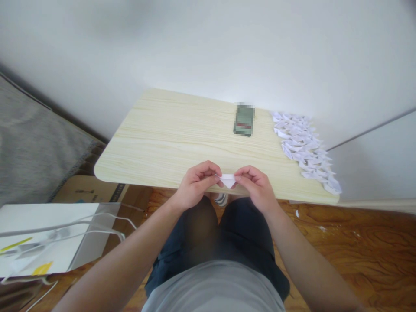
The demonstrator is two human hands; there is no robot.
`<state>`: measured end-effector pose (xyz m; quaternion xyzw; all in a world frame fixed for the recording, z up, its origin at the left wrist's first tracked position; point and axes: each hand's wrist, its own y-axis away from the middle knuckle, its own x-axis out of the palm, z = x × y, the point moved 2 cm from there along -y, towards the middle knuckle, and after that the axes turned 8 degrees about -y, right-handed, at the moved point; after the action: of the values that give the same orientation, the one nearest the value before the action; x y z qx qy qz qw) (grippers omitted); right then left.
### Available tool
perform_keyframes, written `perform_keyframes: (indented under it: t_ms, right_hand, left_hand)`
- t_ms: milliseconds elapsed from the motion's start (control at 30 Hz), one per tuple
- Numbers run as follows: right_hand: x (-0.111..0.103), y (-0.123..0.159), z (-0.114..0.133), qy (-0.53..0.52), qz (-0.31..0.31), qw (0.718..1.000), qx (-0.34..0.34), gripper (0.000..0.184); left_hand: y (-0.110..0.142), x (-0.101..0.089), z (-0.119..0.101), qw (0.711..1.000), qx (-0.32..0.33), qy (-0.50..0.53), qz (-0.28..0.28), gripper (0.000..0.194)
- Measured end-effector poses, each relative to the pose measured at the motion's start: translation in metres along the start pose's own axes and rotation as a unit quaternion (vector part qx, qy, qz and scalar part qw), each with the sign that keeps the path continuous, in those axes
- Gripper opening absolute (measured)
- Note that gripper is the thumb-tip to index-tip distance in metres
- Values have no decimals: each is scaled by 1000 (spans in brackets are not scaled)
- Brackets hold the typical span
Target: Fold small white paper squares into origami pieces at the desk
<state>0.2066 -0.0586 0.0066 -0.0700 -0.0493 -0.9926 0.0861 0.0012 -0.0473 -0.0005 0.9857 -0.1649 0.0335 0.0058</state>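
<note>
A small piece of folded white paper (229, 180), with a straight top edge and a point facing down, is stretched between my hands at the table's near edge. My left hand (199, 182) pinches its left corner between thumb and fingers. At the opposite corner, my right hand (255, 184) grips it the same way. Many folded white paper pieces (303, 145) lie in packed rows along the right end of the table, apart from my hands.
The pale wood-grain table (162, 130) stands against a white wall. A blurred-out green rectangular item (244, 120) lies near its back edge. Low on the left are a white box (39, 234) with cables over it and a cardboard box (87, 188). Paper scraps dot the wooden floor (357, 251).
</note>
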Motion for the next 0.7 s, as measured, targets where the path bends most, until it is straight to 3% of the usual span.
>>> perform_keyframes:
  t_ms: [233,433,700]
  right_hand:
    - [0,1,-2,-14,18,1000,-9,16]
    - [0,4,-4,51,-5,998,-34,32]
    - [-2,3,-7,93,-27,993,-66,23]
  left_hand:
    - [1,1,4,999,11,-34,-7,19]
    - [0,3,5,997,-10,-79,-20,29]
    - [-2,3,2,989,11,-138,-42,22]
